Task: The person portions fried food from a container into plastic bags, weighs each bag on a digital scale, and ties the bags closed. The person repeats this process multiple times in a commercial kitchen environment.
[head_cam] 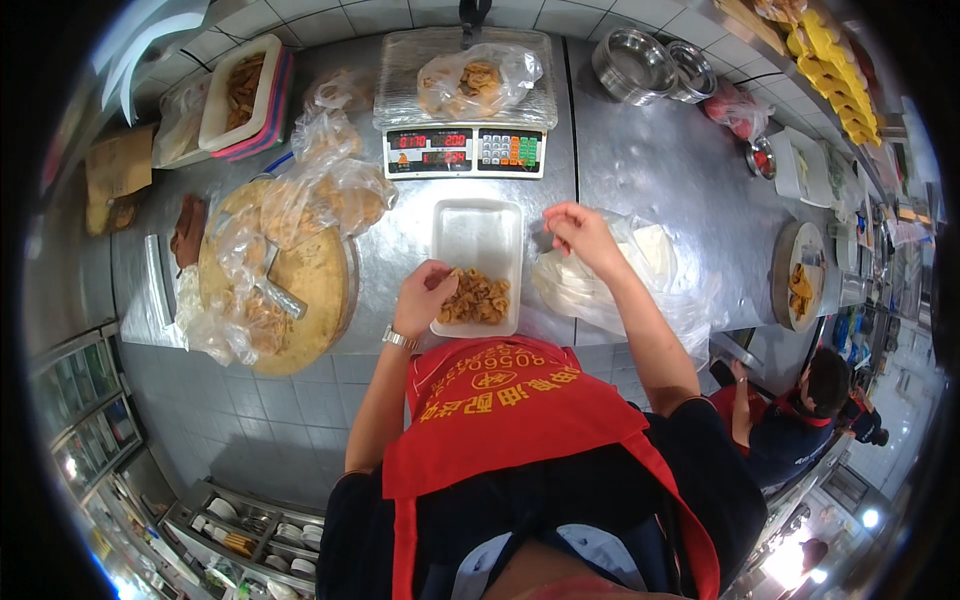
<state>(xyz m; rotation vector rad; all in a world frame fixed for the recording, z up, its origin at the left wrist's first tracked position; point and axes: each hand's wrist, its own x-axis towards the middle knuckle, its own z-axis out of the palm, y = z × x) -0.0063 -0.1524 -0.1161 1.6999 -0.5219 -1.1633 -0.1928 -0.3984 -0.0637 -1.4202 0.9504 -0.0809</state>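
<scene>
A white rectangular plastic tray (478, 225) lies in front of me on the steel table. Brown, crinkled food pieces (480, 298) are heaped in its near end. My left hand (427, 296) is at the tray's left rim, its fingertips against the heap; whether they grip a piece is hidden. To the right of the tray, my right hand (577, 234) hovers with loosely bent fingers, and nothing shows in it. Under and beside that hand sits a clear plastic bag (559, 292) with white blocks (654, 249), perhaps tofu.
Behind the tray stands a digital scale (465, 154) bearing a plastic bag of food (480, 79). At left, a cleaver (281, 296) and bagged food (322, 202) lie on a round chopping board (322, 285). Steel bowls (637, 64) stand back right. A co-worker (795, 427) is at right.
</scene>
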